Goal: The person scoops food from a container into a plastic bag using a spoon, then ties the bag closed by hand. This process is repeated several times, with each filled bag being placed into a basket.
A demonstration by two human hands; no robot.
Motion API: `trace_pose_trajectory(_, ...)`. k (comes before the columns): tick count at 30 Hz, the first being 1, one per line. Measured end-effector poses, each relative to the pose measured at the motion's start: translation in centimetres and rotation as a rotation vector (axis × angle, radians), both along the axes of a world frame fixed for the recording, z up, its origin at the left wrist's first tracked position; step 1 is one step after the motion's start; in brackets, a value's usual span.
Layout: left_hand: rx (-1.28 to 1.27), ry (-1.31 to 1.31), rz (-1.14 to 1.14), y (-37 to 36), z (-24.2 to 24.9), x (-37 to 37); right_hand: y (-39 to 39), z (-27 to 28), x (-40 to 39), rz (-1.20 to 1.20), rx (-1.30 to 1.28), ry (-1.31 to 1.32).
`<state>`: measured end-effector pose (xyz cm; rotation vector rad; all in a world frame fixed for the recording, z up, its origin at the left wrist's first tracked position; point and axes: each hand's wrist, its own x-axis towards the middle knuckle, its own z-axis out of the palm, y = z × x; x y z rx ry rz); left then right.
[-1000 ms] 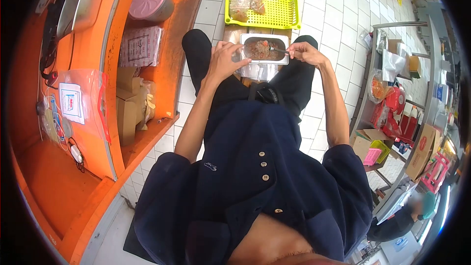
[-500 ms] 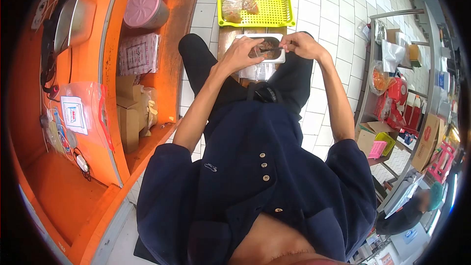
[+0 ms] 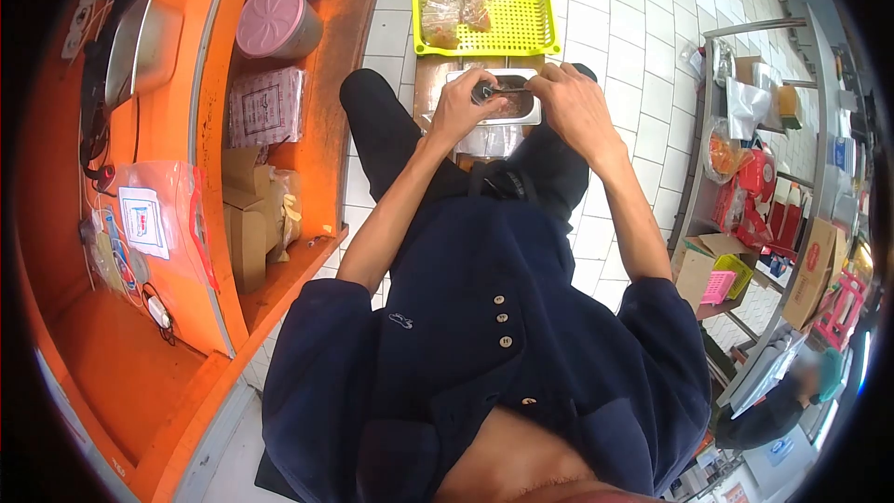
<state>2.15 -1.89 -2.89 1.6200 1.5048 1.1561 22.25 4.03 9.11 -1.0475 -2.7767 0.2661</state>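
Observation:
Over a rectangular metal tray (image 3: 533, 115) with reddish-brown food (image 3: 512, 108) in it, both my hands work close together. My right hand (image 3: 570, 104) is closed on the handle of a metal spoon (image 3: 507, 89), which points left across the tray. The spoon's end reaches the gap between the thumb and fingers of my left hand (image 3: 454, 110). That hand is curled at the tray's left side, around something dark and shiny that I cannot make out clearly. Just beyond the tray is a yellow-green plastic basket (image 3: 518, 23) with clear-wrapped reddish packets (image 3: 445, 19) on its left side.
The tray and basket stand on a wooden bench (image 3: 430, 74) between my knees. Clear plastic (image 3: 489, 142) lies at its near end. An orange shelf unit (image 3: 317, 112) with a pink-lidded tub (image 3: 275, 20) is left; a metal rack (image 3: 694, 196) is right, with a person (image 3: 764, 417) behind.
My right hand has come forward and turned palm down, with the spoon's end raised from the food to my left hand. My left hand has shifted slightly and curled more.

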Motion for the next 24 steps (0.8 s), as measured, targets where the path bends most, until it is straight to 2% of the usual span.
trace_pose_trajectory(4,0.025,-0.010,0.039,-0.1,-0.8,0.0,-0.6,1.4,0.1,-0.026,-0.039,-0.063)
trace_pose_trajectory(7,-0.069,-0.086,0.047,-0.3,-0.8,-0.1,-0.3,2.2,0.6,-0.044,-0.072,-0.045)
trace_pose_trajectory(11,-0.035,-0.119,0.064,-0.3,-0.1,-0.1,0.2,3.4,1.2,-0.050,-0.131,-0.027)
trace_pose_trajectory(17,-0.093,-0.105,0.079,-0.4,0.1,-0.4,0.8,4.0,2.9,-0.178,-0.248,0.120)
trace_pose_trajectory(20,-0.117,-0.170,0.080,-0.4,0.3,-0.9,1.3,2.3,4.0,-0.208,-0.251,0.080)
trace_pose_trajectory(22,-0.086,-0.357,0.056,-0.4,-0.5,-1.0,1.5,-0.6,4.2,-0.154,-0.201,-0.049)
trace_pose_trajectory(23,-0.084,-0.357,0.052,-0.3,-0.9,-1.0,1.6,-2.2,4.0,-0.158,-0.199,-0.048)
trace_pose_trajectory(24,-0.107,-0.566,0.029,-0.3,-1.6,-0.9,1.5,-3.8,3.4,-0.174,-0.273,-0.158)
